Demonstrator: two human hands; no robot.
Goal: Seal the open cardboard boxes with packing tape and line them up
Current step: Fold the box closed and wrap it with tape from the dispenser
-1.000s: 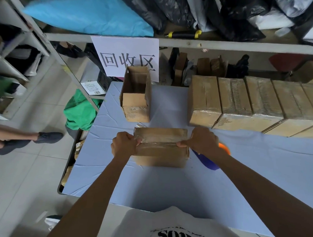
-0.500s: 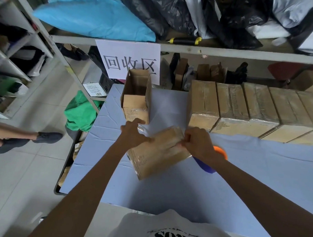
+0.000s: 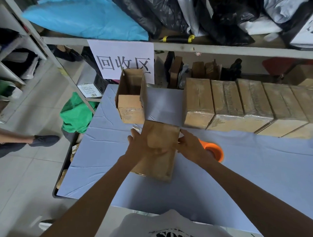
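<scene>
Both hands are on the taped box (image 3: 159,150) at the middle of the blue table (image 3: 257,176), its long side running near to far. The left hand (image 3: 142,144) lies over the box's left side with fingers spread across the top; the right hand (image 3: 188,146) grips the far right edge, fingers wrapped on the cardboard. The risk, I'd say, is in the slot it's headed for: the gap between the open box (image 3: 131,97) on the left and the row of sealed boxes (image 3: 242,106) on the right looks only just wide enough, so a crooked push could knock the open box off line or skew the row's nearest member. The tape roll (image 3: 214,150) sits just behind the right wrist, and a backward elbow could send it rolling. On the count: five sealed boxes in the far row as far as the frame shows, one open box, one box in hand, one orange tape roll.
</scene>
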